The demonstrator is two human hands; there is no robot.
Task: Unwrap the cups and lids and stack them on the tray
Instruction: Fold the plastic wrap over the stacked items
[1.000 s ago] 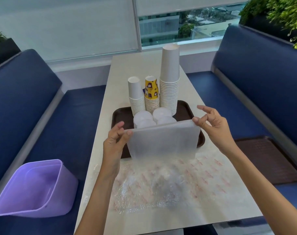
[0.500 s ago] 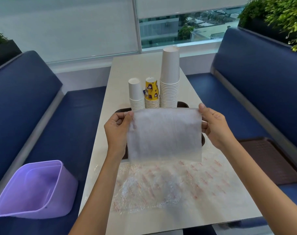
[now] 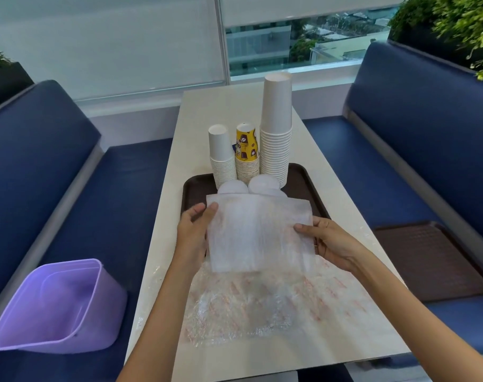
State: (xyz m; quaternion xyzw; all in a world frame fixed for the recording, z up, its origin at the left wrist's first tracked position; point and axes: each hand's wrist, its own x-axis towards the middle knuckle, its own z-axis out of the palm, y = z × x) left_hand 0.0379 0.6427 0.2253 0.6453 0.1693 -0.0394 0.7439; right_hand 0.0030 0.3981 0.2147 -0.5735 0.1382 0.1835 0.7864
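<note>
I am working at the long surface (image 3: 235, 111), with the purple bin (image 3: 55, 304) sitting tilted on the bench to my left, likely for waste. Clear printed wrap (image 3: 248, 304) is lying flattened before me. Beyond it the brown tray (image 3: 303, 183) is carrying three upturned cup stacks (image 3: 276, 128) at its far edge, with the lids (image 3: 263, 183) just in front, grouped for stacking. I am holding a folded white sheet (image 3: 259, 232) over the tray's near edge, my left hand (image 3: 192, 232) and right hand (image 3: 331, 241) apart, each pinching one side so it is lying flat.

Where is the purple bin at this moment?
Head view, lower left: the purple bin sits on the blue bench seat, left of the table.
</note>
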